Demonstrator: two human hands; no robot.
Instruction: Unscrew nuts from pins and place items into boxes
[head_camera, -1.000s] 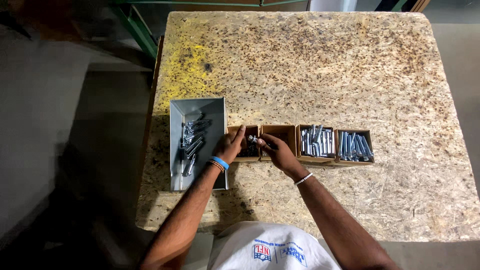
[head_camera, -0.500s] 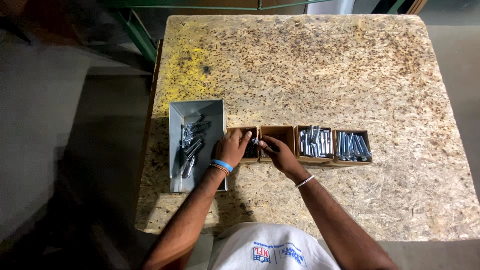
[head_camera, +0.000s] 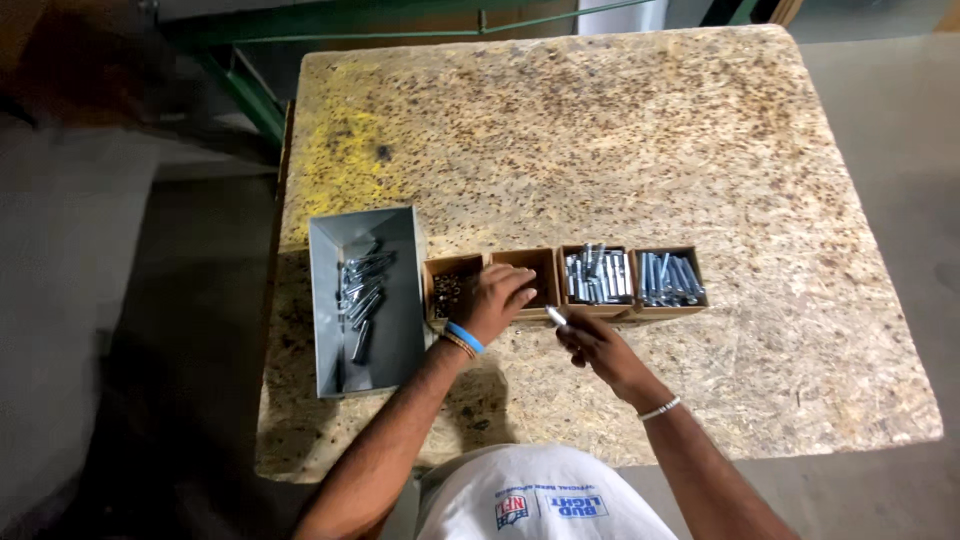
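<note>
While the left hand reaches open over a box, the right grip pinches a bolt.

- Four small open brown cardboard boxes stand touching in a row near the front of the table
- First box, leftmost, just beside the grey metal tray, holds small dark pieces
- Second box, partly covered by the left hand, contents not clear
- Third box, filled with silvery metal pins
- Fourth box, rightmost, also filled with silvery pins
- A small printed patch in blue, red and white sits on the person's white shirt
</note>
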